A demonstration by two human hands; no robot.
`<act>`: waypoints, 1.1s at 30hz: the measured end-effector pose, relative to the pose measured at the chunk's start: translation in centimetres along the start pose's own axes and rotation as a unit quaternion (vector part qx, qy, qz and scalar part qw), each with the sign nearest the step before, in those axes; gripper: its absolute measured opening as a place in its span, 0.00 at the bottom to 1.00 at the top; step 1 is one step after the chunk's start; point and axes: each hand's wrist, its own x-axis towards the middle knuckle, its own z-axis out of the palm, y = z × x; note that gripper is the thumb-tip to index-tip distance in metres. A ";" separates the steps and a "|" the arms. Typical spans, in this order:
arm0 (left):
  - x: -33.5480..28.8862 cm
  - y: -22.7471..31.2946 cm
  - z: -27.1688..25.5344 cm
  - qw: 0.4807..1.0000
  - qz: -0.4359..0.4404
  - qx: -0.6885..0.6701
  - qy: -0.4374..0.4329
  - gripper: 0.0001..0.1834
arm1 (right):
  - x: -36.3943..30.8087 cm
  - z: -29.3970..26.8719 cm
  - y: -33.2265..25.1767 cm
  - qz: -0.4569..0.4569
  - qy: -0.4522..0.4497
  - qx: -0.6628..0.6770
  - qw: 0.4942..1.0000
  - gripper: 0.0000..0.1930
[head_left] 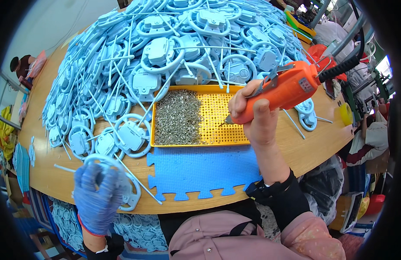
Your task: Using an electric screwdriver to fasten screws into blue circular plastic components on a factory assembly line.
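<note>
My right hand (262, 119), bare, is wrapped round an orange electric screwdriver (289, 84). Its thin bit points left, over the right side of a yellow perforated tray (200, 145). Small metal screws (176, 119) fill the tray's left half. At the table's front left, my left hand (96, 197), in a blue glove, has its fingers curled on a light-blue plastic ring-shaped part (106, 159). Another such part (132, 199) shows beside it, with a thin rod lying across; the hand partly hides both.
A big heap of light-blue ring parts (159, 52) with thin rods covers the back and left of the table. A blue foam mat (205, 171) lies before the tray. One ring part (306, 115) and a yellow tape roll (346, 114) lie right. A coiled black cord (339, 69) runs from the screwdriver.
</note>
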 end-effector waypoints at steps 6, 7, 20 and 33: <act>-10.9 -2.2 -3.4 0.957 -0.266 0.093 -0.073 0.36 | 0.0 1.5 0.3 0.042 -0.009 -0.045 0.998 0.27; -11.4 -1.9 -2.7 0.968 -0.243 0.045 -0.039 0.38 | -0.1 1.2 0.2 0.029 -0.016 -0.067 0.997 0.28; -6.5 -0.8 4.2 0.955 -0.145 -0.257 -0.025 0.32 | -3.1 6.7 -6.1 -0.001 -0.058 -0.034 0.998 0.37; -3.1 8.8 7.7 0.915 -0.137 -0.360 0.120 0.27 | -6.7 12.0 -5.1 0.083 -0.134 -0.025 0.987 0.38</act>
